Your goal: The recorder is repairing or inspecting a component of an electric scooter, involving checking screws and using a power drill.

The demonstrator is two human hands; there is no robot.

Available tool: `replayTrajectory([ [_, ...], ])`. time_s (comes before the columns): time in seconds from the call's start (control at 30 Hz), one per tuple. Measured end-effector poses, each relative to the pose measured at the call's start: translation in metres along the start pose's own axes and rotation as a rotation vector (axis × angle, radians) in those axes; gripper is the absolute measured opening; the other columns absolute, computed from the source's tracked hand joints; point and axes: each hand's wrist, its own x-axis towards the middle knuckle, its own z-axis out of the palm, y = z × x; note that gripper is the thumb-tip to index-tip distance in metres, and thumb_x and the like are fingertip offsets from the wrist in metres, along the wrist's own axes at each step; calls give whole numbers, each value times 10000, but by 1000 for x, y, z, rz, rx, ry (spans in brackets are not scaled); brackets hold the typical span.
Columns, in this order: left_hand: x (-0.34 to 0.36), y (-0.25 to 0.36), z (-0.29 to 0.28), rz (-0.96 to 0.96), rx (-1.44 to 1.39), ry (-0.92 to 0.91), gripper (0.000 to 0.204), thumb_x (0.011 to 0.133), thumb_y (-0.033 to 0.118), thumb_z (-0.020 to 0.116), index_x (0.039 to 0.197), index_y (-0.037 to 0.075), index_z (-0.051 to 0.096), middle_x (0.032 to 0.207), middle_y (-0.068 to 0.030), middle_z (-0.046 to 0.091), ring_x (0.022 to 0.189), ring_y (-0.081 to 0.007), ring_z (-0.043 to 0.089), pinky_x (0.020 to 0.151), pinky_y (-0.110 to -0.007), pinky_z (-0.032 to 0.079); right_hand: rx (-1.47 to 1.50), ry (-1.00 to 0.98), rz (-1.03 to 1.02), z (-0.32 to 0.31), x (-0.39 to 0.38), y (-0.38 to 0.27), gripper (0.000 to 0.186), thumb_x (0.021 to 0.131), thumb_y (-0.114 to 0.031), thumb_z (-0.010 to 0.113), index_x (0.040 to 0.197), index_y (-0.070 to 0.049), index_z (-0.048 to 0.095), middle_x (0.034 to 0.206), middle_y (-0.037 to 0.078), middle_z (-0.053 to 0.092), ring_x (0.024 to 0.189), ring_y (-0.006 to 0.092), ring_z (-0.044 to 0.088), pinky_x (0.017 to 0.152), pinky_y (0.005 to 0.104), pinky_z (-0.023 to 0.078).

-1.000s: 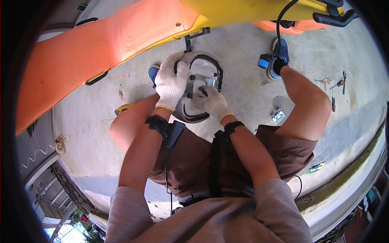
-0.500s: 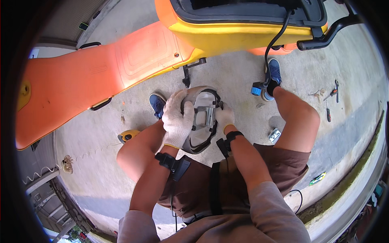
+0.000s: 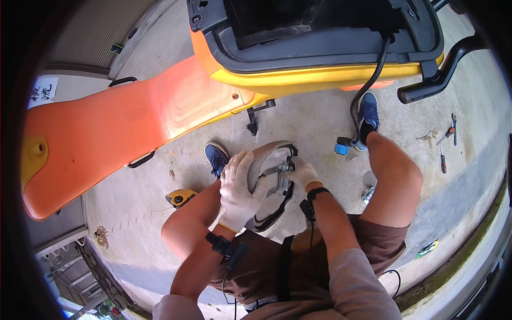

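Between my knees is an oval seat [image 3: 266, 154], its pale underside showing and its edge dark. My left hand [image 3: 240, 186], in a white knitted glove, grips the seat's left side, thumb lying over the underside. A metal bracket [image 3: 284, 184] is fixed near the middle of that underside. My right hand [image 3: 301, 175], gloved as well, is closed at the upper right of the bracket, pinching it by its end; the fingertips are partly hidden. Beyond the seat stands an orange and yellow scooter [image 3: 133, 114] with a dark opening on top.
From the scooter hangs a black cable with a blue end piece [image 3: 341, 149]. A screwdriver [image 3: 443, 161] and other hand tools lie on the concrete at right. A yellow round-cornered device [image 3: 181, 198] sits by my left knee. A black bar [image 3: 434, 82] juts out at upper right.
The seat has turned so its far end leans right. My right hand has moved from the seat's right edge onto the bracket. The whole view has shifted, showing more of the scooter's opening.
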Motion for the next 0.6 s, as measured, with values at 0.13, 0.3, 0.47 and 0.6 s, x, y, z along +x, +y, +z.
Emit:
replayTrajectory([
  [0.13, -6, 9, 0, 35, 35, -43, 583, 788, 148, 669, 1345, 39, 538, 1355, -196, 542, 1249, -392, 521, 1082, -459, 396, 40, -49, 82, 10, 2, 11, 696, 696, -436, 787, 1241, -39, 613, 1154, 218, 676, 1108, 348, 643, 963, 408, 502],
  [0.3, -17, 25, 11, 52, 54, 48, 579, 762, 125, 652, 1327, 40, 557, 1335, -200, 558, 1245, -401, 523, 1082, -484, 386, 241, -67, 58, 17, 10, 33, 628, 695, -354, 816, 1179, 0, 629, 1077, 208, 700, 1040, 330, 669, 919, 388, 510],
  [0.47, -15, 25, 17, 77, 72, 98, 563, 744, 117, 636, 1298, 35, 581, 1310, -199, 577, 1242, -400, 527, 1077, -489, 387, 234, 5, 86, 26, 16, 45, 631, 665, -344, 849, 1137, 18, 639, 1050, 223, 702, 1037, 346, 674, 918, 398, 509],
  [0.6, -21, 22, 17, 88, 67, 101, 557, 737, 93, 641, 1288, 29, 586, 1306, -200, 579, 1239, -398, 531, 1075, -485, 388, 335, -24, 91, 29, 13, 46, 645, 665, -352, 851, 1131, 37, 635, 1031, 220, 705, 1005, 328, 682, 891, 392, 517],
])
